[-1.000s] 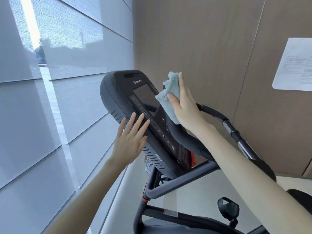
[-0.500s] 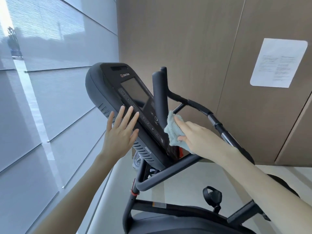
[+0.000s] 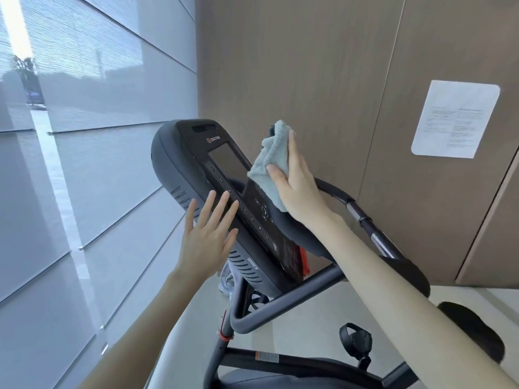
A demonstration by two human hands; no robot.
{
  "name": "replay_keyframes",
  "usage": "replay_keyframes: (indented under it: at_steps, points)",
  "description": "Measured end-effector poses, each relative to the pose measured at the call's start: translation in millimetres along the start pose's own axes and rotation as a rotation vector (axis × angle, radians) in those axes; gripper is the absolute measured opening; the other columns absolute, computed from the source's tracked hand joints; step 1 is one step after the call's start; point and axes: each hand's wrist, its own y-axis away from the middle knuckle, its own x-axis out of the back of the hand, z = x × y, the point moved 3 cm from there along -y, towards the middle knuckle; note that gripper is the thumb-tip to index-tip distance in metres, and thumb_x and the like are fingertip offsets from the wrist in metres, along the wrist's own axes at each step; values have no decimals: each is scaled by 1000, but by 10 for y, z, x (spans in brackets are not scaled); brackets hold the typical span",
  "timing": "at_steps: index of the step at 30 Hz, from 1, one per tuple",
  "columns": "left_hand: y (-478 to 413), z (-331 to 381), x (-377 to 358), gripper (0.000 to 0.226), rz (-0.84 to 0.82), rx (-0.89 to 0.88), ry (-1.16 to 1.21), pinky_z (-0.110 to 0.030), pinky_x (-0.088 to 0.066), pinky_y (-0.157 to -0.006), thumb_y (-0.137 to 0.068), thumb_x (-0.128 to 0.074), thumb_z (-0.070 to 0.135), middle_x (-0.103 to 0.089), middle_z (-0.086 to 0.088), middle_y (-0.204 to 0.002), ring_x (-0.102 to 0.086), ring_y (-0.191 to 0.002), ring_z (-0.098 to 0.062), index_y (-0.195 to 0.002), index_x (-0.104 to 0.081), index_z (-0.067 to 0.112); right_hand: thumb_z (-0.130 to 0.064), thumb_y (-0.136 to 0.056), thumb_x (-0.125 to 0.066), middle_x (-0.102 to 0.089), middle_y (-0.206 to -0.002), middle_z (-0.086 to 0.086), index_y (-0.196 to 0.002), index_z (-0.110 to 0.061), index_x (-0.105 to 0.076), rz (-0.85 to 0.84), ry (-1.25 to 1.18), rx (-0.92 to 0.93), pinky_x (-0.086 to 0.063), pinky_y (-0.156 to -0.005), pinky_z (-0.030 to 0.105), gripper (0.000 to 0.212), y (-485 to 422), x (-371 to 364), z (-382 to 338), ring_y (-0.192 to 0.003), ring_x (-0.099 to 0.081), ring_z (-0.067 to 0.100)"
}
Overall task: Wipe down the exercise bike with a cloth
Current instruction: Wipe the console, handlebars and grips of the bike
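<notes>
Cloth (image 3: 271, 164) raised | right hand (image 3: 299, 189) fingers holding it | left hand (image 3: 206, 240) fingers wide, unmoved

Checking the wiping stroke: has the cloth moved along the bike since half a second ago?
Yes. Against the console, the cloth has gone up, from beside the lower buttons to level with the screen.

1. Bright, soft daylight comes through the shaded window (image 3: 84, 178) on the left; one strip burns white at top left.
2. Shadows are faint; the exercise bike (image 3: 174, 155) looks dark and matt.
3. Wall lines bow near the edges; print on the paper notice (image 3: 455, 119) is blurred.
</notes>
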Motion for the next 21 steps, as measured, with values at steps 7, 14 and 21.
replay_keyframes:
  at_steps: [7, 14, 21]
  points:
    - [-3, 40, -13, 49, 52, 30, 36, -54, -19, -113, -98, -37, 36, -37, -9, -150, -27, -141, -30, -140, -46, 13, -35, -99, -39, -46, -141, 3, -148, -35, 1, -199, 253, -100, -43, -97, 37, 63, 547, 108, 322, -122, -49, 26]
    - [6, 37, 10, 47, 55, 25, 25, -55, -21, -112, -98, -41, 34, -38, -9, -149, -28, -141, -30, -140, -45, 13, -28, -96, -47, -53, -102, 6, -148, -15, -19, -334, 888, 92, -47, -66, 35, 61, 1124, 470, 434, -93, -52, 26]
    - [14, 47, 7, 48, 51, 52, 69, -56, -21, -113, -97, -47, 33, -37, -9, -150, -26, -142, -29, -140, -46, 12, -19, -95, -52, -49, -131, 18, -146, -8, -26, -29, 679, 133, -43, -93, 39, 58, 1012, 397, 76, -116, -48, 33]
